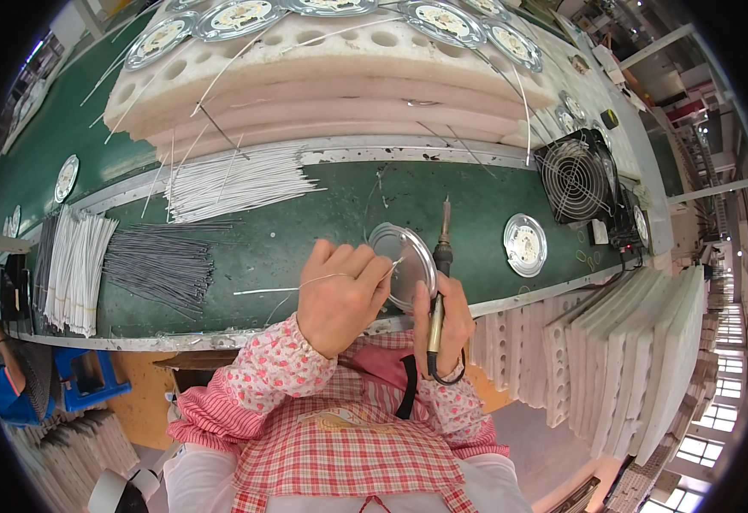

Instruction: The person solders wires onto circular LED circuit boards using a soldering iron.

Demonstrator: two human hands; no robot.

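My left hand (342,291) is closed, fingertips pinched at the face of a round metal disc (416,291). A white wire (258,292) runs out from under its fingers to the left, with a thin strand over the knuckles. The disc stands tilted above the bench, its lower right rim against the fingers of my right hand (451,321). That hand is also closed round a soldering iron (435,329), whose tip points up and away from the disc. What exactly lies between my left fingertips is hidden.
White wires (233,181) and dark wires (160,265) lie in bundles at the left. A finished-looking disc (525,244) and a black fan (576,175) stand right. Stacked foam boards (331,94) carry several discs behind. Another person (14,376) sits far left.
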